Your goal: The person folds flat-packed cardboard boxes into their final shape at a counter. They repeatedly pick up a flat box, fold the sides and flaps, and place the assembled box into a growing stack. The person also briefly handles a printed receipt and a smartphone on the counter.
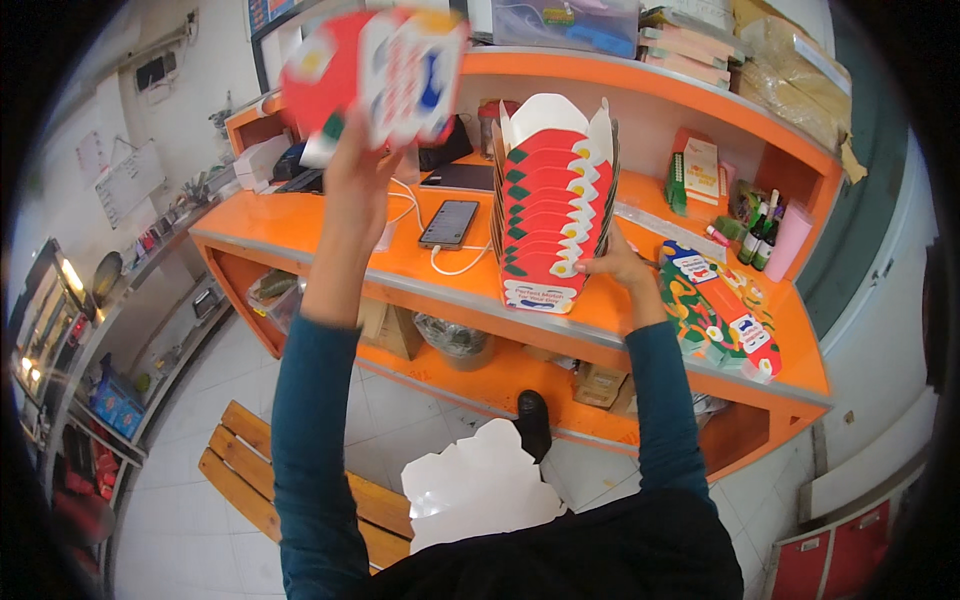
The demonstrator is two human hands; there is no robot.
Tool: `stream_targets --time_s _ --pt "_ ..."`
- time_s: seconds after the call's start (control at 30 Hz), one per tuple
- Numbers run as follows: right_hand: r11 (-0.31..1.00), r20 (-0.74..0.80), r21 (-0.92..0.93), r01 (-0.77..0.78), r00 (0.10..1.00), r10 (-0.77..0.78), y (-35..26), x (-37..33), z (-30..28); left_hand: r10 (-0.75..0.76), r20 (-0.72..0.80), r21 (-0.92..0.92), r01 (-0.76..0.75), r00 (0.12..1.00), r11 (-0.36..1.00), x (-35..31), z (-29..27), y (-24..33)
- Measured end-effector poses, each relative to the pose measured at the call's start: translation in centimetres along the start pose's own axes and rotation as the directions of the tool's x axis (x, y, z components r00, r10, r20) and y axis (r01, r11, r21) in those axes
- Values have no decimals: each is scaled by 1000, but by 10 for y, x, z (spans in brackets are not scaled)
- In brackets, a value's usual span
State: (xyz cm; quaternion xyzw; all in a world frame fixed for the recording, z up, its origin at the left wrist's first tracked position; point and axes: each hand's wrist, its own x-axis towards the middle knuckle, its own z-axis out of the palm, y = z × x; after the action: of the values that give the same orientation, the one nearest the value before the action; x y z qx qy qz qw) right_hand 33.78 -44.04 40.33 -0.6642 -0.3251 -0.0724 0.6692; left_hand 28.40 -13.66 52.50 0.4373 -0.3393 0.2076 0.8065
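Your left hand (352, 160) has fingers clamped on a raised red box (410, 75), while your right hand (618, 265) grips the box stack (550, 215) on the counter (280, 215), probably for keeping it steady.

The left hand (360, 155) is raised high in a grip, the left forearm (322, 410) steep beneath it; lower and to its right, the right hand (622, 264) (thumb (594, 265) pointing leftward) tops the slanting right forearm (664, 400)
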Motion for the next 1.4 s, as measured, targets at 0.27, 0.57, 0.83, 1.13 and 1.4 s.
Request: stream_targets --time_s 0.27,0.57,0.83,1.13,1.4 --pt "999 10 19 36 999 -36 -10 3 10 69 231 484 -177 970 857 76 59 -48" --pt "564 -115 -816 -126 992 56 30 -123 210 -460 536 455 217 707 864 39 34 -41" --pt "734 490 -674 -83 693 529 211 -249 309 -342 558 681 -182 756 709 35 38 -51" --pt "749 482 -650 -127 694 535 217 -245 302 41 456 413 -252 889 875 74 27 -73" --pt "733 354 -616 -288 730 584 225 -257 303 -235 534 455 -41 812 890 84 39 -52"
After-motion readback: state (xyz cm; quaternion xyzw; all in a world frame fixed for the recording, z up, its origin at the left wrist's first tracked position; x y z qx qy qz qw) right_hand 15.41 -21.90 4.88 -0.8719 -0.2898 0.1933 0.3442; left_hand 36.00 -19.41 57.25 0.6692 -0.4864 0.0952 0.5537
